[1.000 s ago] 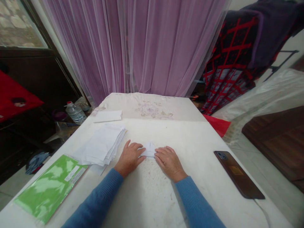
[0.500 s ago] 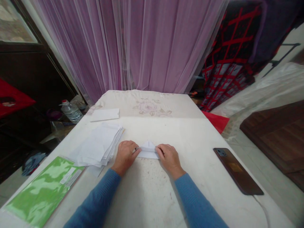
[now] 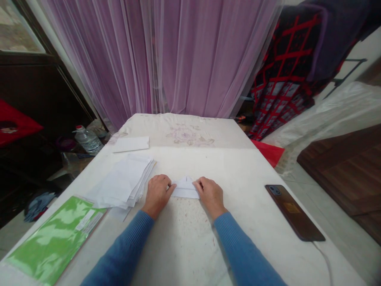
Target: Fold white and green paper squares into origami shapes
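A small folded white paper (image 3: 185,188) lies on the white table (image 3: 190,246) in front of me. My left hand (image 3: 157,193) is curled, its fingertips pinching the paper's left end. My right hand (image 3: 210,194) is curled the same way on the paper's right end. Both forearms wear blue sleeves. The paper shows a pointed flap between the two hands.
A loose stack of white sheets (image 3: 123,182) lies left of my hands, a green packet (image 3: 55,236) nearer the left front corner. A folded white sheet (image 3: 131,144) sits farther back. A dark phone (image 3: 293,212) with a cable lies at the right. Purple curtains hang behind.
My hands went from lying flat on the paper to curled, pinching its two ends. The paper now shows wider between them.
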Motion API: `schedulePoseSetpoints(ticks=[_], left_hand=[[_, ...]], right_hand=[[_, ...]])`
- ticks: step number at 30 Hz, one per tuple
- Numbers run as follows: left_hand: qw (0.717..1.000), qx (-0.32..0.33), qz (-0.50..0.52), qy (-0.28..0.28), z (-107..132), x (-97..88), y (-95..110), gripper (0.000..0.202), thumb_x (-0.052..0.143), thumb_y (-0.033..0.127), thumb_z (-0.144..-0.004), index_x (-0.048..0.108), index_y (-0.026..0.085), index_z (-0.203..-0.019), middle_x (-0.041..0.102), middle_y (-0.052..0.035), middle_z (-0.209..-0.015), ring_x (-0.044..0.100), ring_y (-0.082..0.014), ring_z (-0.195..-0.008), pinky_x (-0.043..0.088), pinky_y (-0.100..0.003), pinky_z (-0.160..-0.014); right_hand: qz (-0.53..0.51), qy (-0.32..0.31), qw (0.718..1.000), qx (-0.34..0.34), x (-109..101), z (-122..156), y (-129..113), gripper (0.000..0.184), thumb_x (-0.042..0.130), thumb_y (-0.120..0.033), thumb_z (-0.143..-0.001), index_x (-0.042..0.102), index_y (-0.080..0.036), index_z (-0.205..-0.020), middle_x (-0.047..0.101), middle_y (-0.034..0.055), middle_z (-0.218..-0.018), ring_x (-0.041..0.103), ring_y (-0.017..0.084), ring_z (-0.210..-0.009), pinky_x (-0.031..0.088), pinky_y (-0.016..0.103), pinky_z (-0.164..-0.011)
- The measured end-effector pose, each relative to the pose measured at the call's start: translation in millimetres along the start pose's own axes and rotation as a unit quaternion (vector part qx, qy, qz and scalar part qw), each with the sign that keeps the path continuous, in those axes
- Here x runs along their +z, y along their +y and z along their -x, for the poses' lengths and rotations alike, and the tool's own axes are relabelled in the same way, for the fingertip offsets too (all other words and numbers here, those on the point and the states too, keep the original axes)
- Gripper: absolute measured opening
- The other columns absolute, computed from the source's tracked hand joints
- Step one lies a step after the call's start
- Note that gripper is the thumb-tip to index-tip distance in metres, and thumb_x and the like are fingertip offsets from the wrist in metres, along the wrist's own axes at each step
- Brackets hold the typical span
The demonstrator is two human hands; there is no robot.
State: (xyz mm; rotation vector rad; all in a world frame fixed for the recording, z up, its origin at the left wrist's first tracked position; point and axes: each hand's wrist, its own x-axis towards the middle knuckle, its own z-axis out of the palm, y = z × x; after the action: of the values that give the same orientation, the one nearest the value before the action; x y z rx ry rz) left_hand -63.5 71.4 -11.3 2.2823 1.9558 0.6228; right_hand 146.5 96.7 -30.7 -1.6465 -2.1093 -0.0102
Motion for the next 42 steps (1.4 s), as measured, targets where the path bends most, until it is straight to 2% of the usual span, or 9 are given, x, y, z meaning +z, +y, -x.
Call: schedulePoseSetpoints(ticks=[4, 8, 13, 15, 19, 23, 28, 34, 42], left_hand=[[1.000, -0.001, -0.020, 0.021, 2.0, 3.9, 0.4, 0.021, 0.052, 0.035, -0.090, 0.062, 0.019, -0.080, 0.064, -0.0070, -0.089, 0.057, -0.0242, -0.091, 0.042, -0.039, -0.082], [0.998, 0.007, -0.042, 0.051, 4.3, 6.0, 2.1, 0.026, 0.051, 0.029, -0.091, 0.061, 0.019, -0.113, 0.064, -0.0108, -0.110, 0.056, -0.0263, -0.102, 0.043, -0.042, -0.089], [0.984, 0.170, -0.041, 0.017, 8.2, 4.1, 9.7, 0.035, 0.048, 0.013, -0.089, 0.066, 0.031, -0.114, 0.066, -0.0024, -0.122, 0.053, -0.0245, -0.118, 0.030, -0.050, -0.108], [0.981, 0.189, -0.037, -0.008, 9.4, 3.7, 12.4, 0.035, 0.050, 0.013, -0.088, 0.066, 0.030, -0.114, 0.068, -0.0021, -0.118, 0.053, -0.0248, -0.118, 0.028, -0.052, -0.109], [0.982, 0.182, -0.041, -0.029, 10.5, 3.6, 14.0, 0.035, 0.053, 0.016, -0.086, 0.066, 0.029, -0.116, 0.069, -0.0035, -0.117, 0.055, -0.0263, -0.115, 0.028, -0.055, -0.110], [0.981, 0.185, -0.041, -0.032, 10.6, 4.3, 12.2, 0.036, 0.054, 0.017, -0.086, 0.064, 0.029, -0.118, 0.068, -0.0031, -0.119, 0.055, -0.0258, -0.116, 0.028, -0.055, -0.110], [0.982, 0.184, -0.037, -0.023, 10.8, 5.9, 9.7, 0.037, 0.055, 0.017, -0.085, 0.064, 0.030, -0.119, 0.069, -0.0026, -0.118, 0.056, -0.0253, -0.116, 0.027, -0.054, -0.110], [0.984, 0.174, -0.026, -0.021, 11.4, 7.8, 8.1, 0.037, 0.053, 0.019, -0.087, 0.064, 0.031, -0.120, 0.069, -0.0018, -0.120, 0.056, -0.0264, -0.117, 0.027, -0.055, -0.110], [0.989, 0.145, -0.023, -0.010, 17.0, -4.8, 3.9, 0.032, 0.053, 0.022, -0.087, 0.070, 0.030, -0.112, 0.071, -0.0020, -0.117, 0.058, -0.0281, -0.117, 0.028, -0.059, -0.109]], right_hand=[[0.026, 0.003, 1.000, -0.006, 0.4, -1.1, -2.1, 0.030, 0.048, -0.040, -0.097, 0.062, -0.023, -0.077, 0.067, 0.0025, -0.069, 0.059, 0.017, -0.066, 0.031, 0.028, -0.058], [0.043, -0.007, 0.999, 0.006, -1.8, -1.6, -5.1, 0.027, 0.052, -0.039, -0.095, 0.063, -0.022, -0.077, 0.067, 0.0030, -0.070, 0.060, 0.017, -0.067, 0.031, 0.028, -0.058], [0.047, -0.019, 0.999, 0.019, -2.9, -1.6, -7.5, 0.023, 0.056, -0.038, -0.093, 0.063, -0.022, -0.079, 0.068, 0.0027, -0.074, 0.061, 0.018, -0.070, 0.033, 0.028, -0.060], [0.047, -0.021, 0.999, 0.019, -1.6, -1.8, -7.2, 0.022, 0.057, -0.038, -0.093, 0.063, -0.022, -0.079, 0.068, 0.0029, -0.074, 0.061, 0.018, -0.071, 0.034, 0.028, -0.060], [0.009, 0.006, 1.000, 0.018, 0.0, -0.3, -4.4, 0.020, 0.051, -0.034, -0.095, 0.065, -0.021, -0.089, 0.068, 0.0037, -0.077, 0.060, 0.018, -0.072, 0.037, 0.028, -0.063], [-0.051, 0.076, 0.995, -0.047, -5.7, 9.1, -3.3, 0.026, 0.046, -0.026, -0.095, 0.065, -0.019, -0.111, 0.067, 0.0088, -0.102, 0.059, 0.020, -0.093, 0.042, 0.031, -0.081], [-0.048, 0.031, 0.984, -0.169, -11.5, 23.4, -9.6, 0.025, 0.052, -0.028, -0.093, 0.069, -0.026, -0.112, 0.058, 0.0086, -0.132, 0.043, 0.028, -0.128, 0.032, 0.044, -0.103], [-0.008, -0.033, 0.986, -0.162, -11.8, 26.3, -14.4, 0.031, 0.054, -0.037, -0.093, 0.064, -0.029, -0.121, 0.046, 0.0120, -0.146, 0.033, 0.032, -0.138, 0.028, 0.054, -0.107], [0.027, -0.040, 0.990, -0.130, -18.0, 37.5, -11.0, 0.037, 0.055, -0.038, -0.092, 0.061, -0.029, -0.127, 0.046, 0.0137, -0.146, 0.036, 0.034, -0.137, 0.031, 0.057, -0.104]])
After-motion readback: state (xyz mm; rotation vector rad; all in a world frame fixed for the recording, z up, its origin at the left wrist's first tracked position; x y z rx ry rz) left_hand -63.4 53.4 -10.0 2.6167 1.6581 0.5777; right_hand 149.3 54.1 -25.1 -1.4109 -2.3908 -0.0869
